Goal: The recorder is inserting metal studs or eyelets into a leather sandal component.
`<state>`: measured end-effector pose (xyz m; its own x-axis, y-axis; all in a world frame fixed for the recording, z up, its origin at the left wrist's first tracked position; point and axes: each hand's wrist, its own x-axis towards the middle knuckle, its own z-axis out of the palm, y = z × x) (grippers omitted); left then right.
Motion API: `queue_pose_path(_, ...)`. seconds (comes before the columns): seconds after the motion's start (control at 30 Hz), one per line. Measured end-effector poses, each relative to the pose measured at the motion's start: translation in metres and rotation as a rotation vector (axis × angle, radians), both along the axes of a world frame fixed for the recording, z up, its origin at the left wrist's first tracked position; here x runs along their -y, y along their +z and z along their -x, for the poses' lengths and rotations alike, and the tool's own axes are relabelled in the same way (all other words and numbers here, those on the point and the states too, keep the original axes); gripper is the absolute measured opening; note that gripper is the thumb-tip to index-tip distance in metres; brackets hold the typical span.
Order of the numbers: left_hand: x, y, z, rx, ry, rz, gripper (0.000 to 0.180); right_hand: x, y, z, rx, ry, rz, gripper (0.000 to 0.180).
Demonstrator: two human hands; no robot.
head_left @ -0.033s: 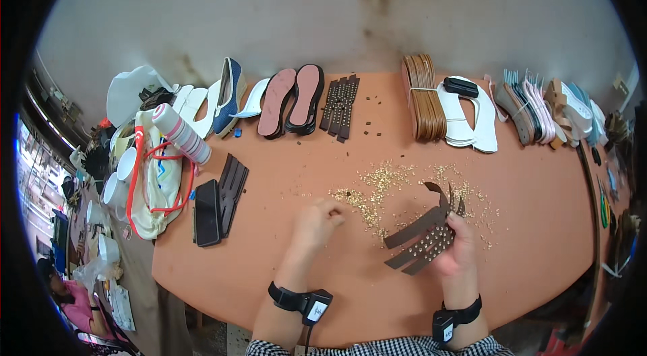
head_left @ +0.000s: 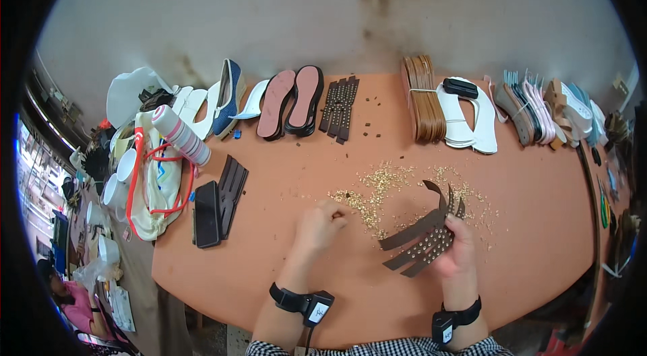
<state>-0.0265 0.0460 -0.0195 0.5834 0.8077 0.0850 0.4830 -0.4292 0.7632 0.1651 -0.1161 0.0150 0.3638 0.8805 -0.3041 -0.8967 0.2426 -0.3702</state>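
Note:
A dark brown strappy shoe upper set with rows of small studs is held up in my right hand. The thumb presses on its face, and its loose strips fan out to the left. My left hand is closed in a pinch at the left edge of a scatter of gold studs on the table. Whatever lies between its fingertips is too small to make out. Part of the gold scatter sits behind the upper.
Along the back of the brown table stand pink-topped soles, another studded upper, a tied brown bundle and white shoe pieces. At left lie a phone, brown strips and a striped bottle.
My left hand has shifted slightly to the right, toward the gold studs. In my right hand the upper has tilted a little, its left strip ends a bit lower.

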Motion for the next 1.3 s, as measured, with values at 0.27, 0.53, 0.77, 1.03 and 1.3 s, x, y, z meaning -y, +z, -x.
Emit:
queue_pose_path(0.27,0.003,0.004,-0.025,-0.184,0.023,-0.242,0.01,-0.006,0.013,0.017,0.16,-0.031,0.148,0.023)
queue_pose_path(0.53,0.008,-0.015,-0.017,0.241,0.154,0.099,0.003,-0.007,0.007,0.023,0.355,0.037,0.121,0.021)
queue_pose_path(0.77,0.022,0.015,-0.017,0.454,0.112,0.417,0.005,-0.009,0.004,0.027,0.433,0.049,0.133,0.018)
queue_pose_path(1.03,0.045,0.043,-0.019,0.688,0.012,0.481,0.012,-0.008,-0.003,0.032,0.445,0.094,0.107,0.018)
queue_pose_path(1.3,0.067,0.054,-0.026,0.856,-0.069,0.513,0.012,-0.009,-0.001,0.036,0.484,0.075,0.056,0.018)
